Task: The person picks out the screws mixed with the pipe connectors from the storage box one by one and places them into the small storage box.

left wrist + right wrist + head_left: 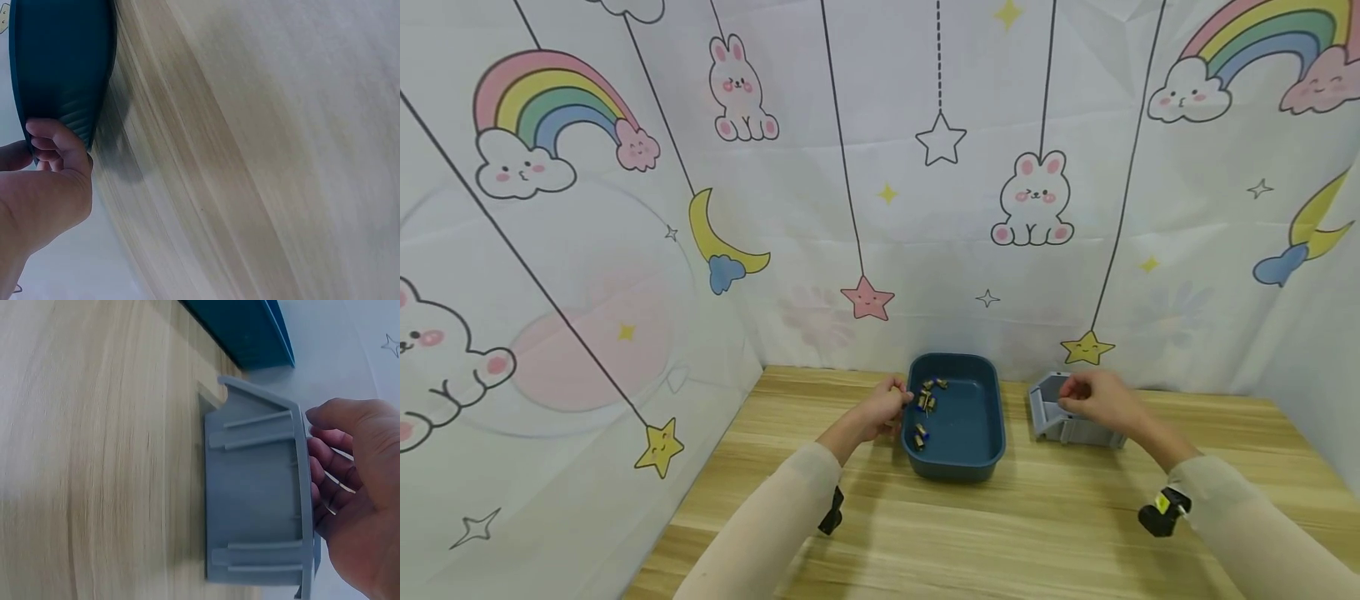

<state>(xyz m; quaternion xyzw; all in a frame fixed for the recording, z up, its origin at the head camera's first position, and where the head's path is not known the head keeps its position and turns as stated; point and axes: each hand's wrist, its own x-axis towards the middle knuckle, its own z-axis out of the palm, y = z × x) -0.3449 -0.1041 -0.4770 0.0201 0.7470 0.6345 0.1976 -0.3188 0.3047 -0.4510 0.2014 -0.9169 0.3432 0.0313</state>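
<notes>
My left hand (pixel 883 407) grips the left rim of a dark blue plastic bin (pixel 966 471), and the left wrist view shows thumb and fingers pinching the bin's wall (pixel 62 62). Along the bin's left side lie several small brass-coloured pieces (pixel 921 437) with blue parts. To the right stands a grey open-front storage bin (pixel 1078 431). Over its opening is my right hand (pixel 1097 398), fingers loosely bent. From the right wrist, the thumb and fingertips are right at the grey bin's (pixel 256 487) upper edge, with nothing visible between them.
Both bins stand on a wood-grain table (pixel 1000 542) near its back edge. A white cloth (pixel 925 233) printed with rabbits, stars and rainbows hangs behind and at the sides. Black wrist cameras (pixel 1163 512) sit at the sleeves.
</notes>
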